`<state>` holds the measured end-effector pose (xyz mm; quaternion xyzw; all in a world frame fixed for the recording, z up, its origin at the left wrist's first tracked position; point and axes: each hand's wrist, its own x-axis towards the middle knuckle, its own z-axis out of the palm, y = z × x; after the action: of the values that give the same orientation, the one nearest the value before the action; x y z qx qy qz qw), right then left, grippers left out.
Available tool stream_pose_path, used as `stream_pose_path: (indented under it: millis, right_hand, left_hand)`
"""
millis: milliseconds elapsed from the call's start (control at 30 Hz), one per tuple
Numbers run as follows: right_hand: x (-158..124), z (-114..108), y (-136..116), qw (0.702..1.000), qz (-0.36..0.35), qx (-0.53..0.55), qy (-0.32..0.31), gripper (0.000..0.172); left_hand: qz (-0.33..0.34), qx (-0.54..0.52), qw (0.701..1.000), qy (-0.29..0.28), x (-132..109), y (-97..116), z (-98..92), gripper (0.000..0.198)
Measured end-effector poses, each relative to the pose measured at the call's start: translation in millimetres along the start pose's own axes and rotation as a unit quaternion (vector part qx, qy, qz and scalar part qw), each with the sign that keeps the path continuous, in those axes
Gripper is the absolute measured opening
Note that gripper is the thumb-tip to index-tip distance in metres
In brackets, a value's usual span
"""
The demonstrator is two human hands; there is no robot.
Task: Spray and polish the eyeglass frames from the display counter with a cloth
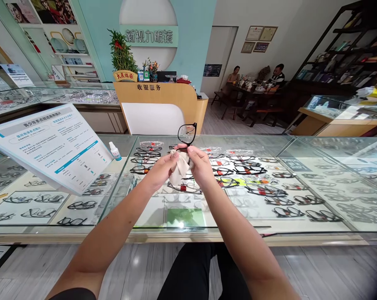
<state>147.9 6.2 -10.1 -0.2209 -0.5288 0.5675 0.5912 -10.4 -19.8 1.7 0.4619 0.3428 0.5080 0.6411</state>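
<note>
Held up over the glass display counter (151, 230) is a pair of black-framed eyeglasses (187, 133), turned so that one lens stands upright above my fingers. My right hand (202, 167) grips the frame from the right, its fingers closed. A pale cleaning cloth (179, 171) is pinched in my left hand (161, 170), pressed against the lower part of the eyeglasses. The cloth and my fingers hide the other lens. Left of my hands, a small white spray bottle (115, 151) with blue liquid stands on the counter.
A large printed sign (55, 146) leans on the counter at left. Many spectacle frames (266, 191) lie in rows at the counter, several with red tags. Beyond are a wooden reception desk (163, 93), a potted plant (122, 52) and two people seated at a dark table (249, 89).
</note>
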Motion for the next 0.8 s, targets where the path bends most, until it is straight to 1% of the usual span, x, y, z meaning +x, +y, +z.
stream_pose_path:
  millis: [167,300,433,567,700,800]
  right_hand:
    - [0.0,-0.4,-0.9,1.000,-0.007,0.004,-0.009,0.038]
    - [0.5,-1.5,-1.3,1.000,-0.001,0.008,-0.007,0.038]
    - [0.8,-1.2,-2.7,1.000,0.008,0.013,-0.007,0.040]
    - [0.0,0.8,-5.1,1.000,0.008,0.012,0.002,0.041]
    - [-2.6,4.5,-7.3,1.000,0.007,-0.004,-0.006,0.040]
    - [-4.4,6.8,-7.7,1.000,0.012,-0.017,-0.005,0.043]
  left_hand:
    - [0.009,-0.006,1.000,-0.008,2.1,-4.4,-4.0,0.080]
    - [0.018,-0.031,0.999,-0.023,5.0,-9.1,-7.4,0.084]
    - [0.014,-0.005,1.000,-0.006,4.5,-9.1,-8.0,0.075]
    - [0.018,0.032,0.999,-0.008,-0.2,-2.7,-4.0,0.070]
    - [0.016,0.039,0.999,0.007,-2.3,1.0,0.5,0.073]
    - [0.013,0.035,0.999,0.020,-1.8,-0.2,2.5,0.073]
